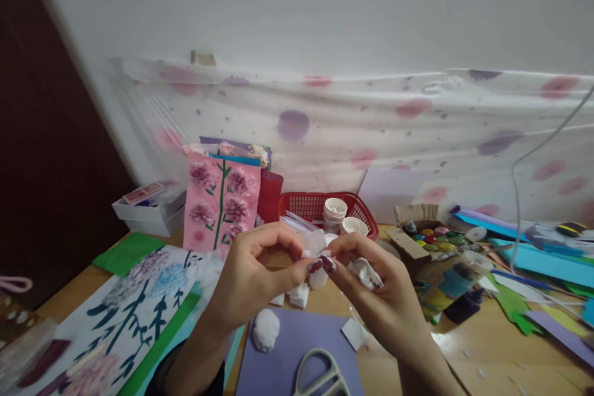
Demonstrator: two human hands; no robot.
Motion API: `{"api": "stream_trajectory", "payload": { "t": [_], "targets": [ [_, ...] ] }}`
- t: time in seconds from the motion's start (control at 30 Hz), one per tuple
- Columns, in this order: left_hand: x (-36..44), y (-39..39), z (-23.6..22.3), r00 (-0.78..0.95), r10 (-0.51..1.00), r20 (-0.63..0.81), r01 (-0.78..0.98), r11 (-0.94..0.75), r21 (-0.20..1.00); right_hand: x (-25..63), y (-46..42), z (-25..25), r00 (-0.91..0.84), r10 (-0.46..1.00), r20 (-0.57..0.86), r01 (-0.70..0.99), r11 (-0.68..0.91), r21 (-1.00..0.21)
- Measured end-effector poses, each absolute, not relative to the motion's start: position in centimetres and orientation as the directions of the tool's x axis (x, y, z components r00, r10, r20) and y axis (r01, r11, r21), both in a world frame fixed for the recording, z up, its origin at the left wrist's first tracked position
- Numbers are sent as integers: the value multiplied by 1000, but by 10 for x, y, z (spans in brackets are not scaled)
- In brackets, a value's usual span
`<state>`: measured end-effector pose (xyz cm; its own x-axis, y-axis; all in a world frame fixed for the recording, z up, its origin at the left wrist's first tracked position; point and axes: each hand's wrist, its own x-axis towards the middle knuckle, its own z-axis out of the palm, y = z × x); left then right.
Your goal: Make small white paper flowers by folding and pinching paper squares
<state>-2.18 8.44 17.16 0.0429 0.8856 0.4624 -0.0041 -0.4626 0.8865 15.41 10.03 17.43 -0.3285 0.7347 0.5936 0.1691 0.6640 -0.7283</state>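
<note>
My left hand (250, 275) and my right hand (378, 297) meet above the desk, both pinching a small piece of white tissue paper (316, 246) between their fingertips. More crumpled white tissue (366, 273) is tucked in my right palm. Below the hands a white crumpled paper ball (266, 330) and small white paper scraps (298, 295) lie by a purple paper sheet (297, 346). Scissors with pale handles (320, 376) rest on that sheet near the front edge.
A pink card with paper flowers (219, 201) stands at the back left, a red basket (315, 205) with small white cups (335, 209) behind the hands. Paint pots (436, 240) and coloured paper sheets (542, 260) crowd the right. A flower collage (125, 315) lies at left.
</note>
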Motion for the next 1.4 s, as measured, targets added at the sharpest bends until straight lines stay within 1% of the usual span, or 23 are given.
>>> {"api": "stream_trajectory", "payload": {
  "t": [0.1, 0.17, 0.23, 0.33, 0.6, 0.7, 0.83, 0.93, 1.03, 1.1, 1.2, 1.3, 1.37, 1.4],
  "targets": [
    [-24, 83, 172, -1, 851, 526, 81, -524, 848, 156, 94, 176, -271, 761, 589, 165, 640, -751],
    [-25, 82, 173, -20, 814, 581, 166, -570, 805, 157, 90, 177, -287, 766, 575, 162, 631, -759],
    [-26, 80, 174, -4, 780, 625, 217, -610, 762, 157, 85, 178, -322, 763, 561, 162, 628, -761],
    [-25, 77, 174, 28, 740, 672, 242, -657, 714, 156, 82, 180, -337, 769, 543, 163, 616, -771],
    [-23, 75, 171, 18, 656, 754, 294, -725, 623, 155, 83, 179, -339, 823, 456, 167, 529, -832],
    [-22, 74, 172, 19, 644, 765, 313, -730, 607, 154, 84, 179, -328, 836, 441, 142, 505, -851],
    [-23, 74, 172, 29, 634, 772, 312, -740, 596, 154, 85, 180, -312, 833, 457, 138, 515, -846],
    [-24, 75, 173, 35, 661, 750, 273, -728, 629, 155, 85, 179, -312, 835, 453, 135, 511, -849],
    [-22, 74, 173, 48, 743, 667, 198, -662, 723, 155, 86, 177, -294, 831, 472, 113, 521, -846],
    [-19, 73, 173, 23, 789, 613, 183, -607, 774, 154, 88, 176, -288, 824, 489, 100, 533, -840],
    [-15, 74, 173, -59, 834, 548, 179, -531, 828, 154, 91, 175, -292, 824, 487, 112, 535, -838],
    [-17, 79, 171, -156, 847, 508, 127, -493, 861, 155, 95, 175, -285, 830, 480, 123, 528, -840],
    [-21, 84, 170, -261, 840, 476, 40, -483, 875, 156, 96, 174, -287, 842, 457, 120, 505, -855],
    [-23, 87, 169, -320, 837, 444, -32, -478, 878, 156, 97, 174, -284, 850, 443, 120, 490, -863]
  ]
}}
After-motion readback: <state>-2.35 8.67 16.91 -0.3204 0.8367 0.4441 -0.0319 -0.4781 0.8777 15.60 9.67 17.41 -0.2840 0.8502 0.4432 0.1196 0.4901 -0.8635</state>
